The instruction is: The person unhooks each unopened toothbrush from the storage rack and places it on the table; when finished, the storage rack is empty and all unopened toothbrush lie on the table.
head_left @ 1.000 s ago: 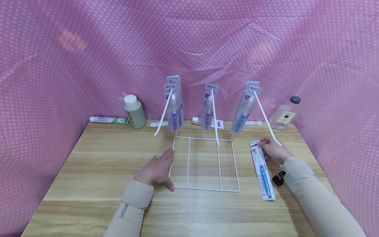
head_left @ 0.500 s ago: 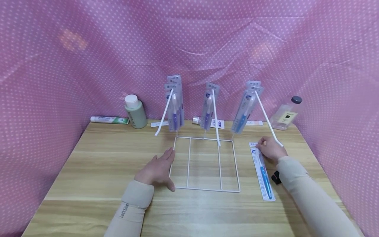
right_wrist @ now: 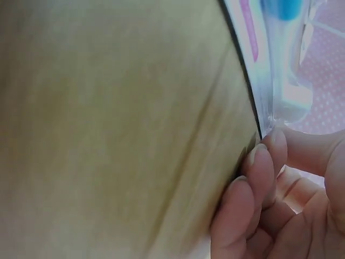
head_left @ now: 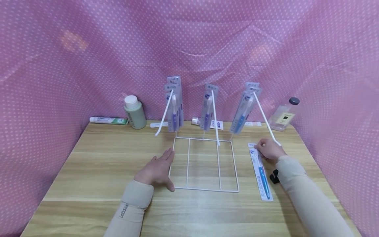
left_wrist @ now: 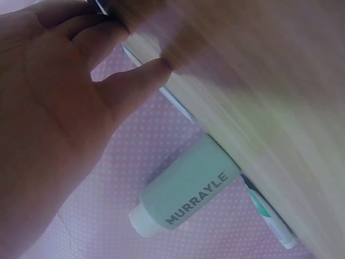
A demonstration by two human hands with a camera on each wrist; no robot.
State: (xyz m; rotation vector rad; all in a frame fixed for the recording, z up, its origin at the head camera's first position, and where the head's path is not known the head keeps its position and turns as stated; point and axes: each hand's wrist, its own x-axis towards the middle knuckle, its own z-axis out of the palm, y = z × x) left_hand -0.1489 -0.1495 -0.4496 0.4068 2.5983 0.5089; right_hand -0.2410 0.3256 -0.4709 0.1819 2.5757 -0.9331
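My right hand (head_left: 270,149) is at the upper end of a packaged blue toothbrush (head_left: 261,174) that lies on the table right of the rack. In the right wrist view, the thumb and fingertips (right_wrist: 261,154) pinch the edge of its clear pack (right_wrist: 294,97). My left hand (head_left: 157,169) rests with fingers spread at the left side of a white wire display rack (head_left: 204,189). Packaged purple toothbrushes hang on its left hook (head_left: 174,113) and middle hook (head_left: 215,121); blue ones (head_left: 242,112) hang on the right.
Along the back stand a green bottle (head_left: 136,115) and a clear bottle with a black cap (head_left: 282,117). Toothpaste tubes lie there too, one green and white (head_left: 109,120). A small black object (head_left: 274,176) sits beside my right sleeve. Pink dotted cloth (head_left: 189,49) surrounds the table.
My right hand has shifted slightly left at the pack's upper end, and the packaged toothbrush has moved a little left. The left hand has kept its place.
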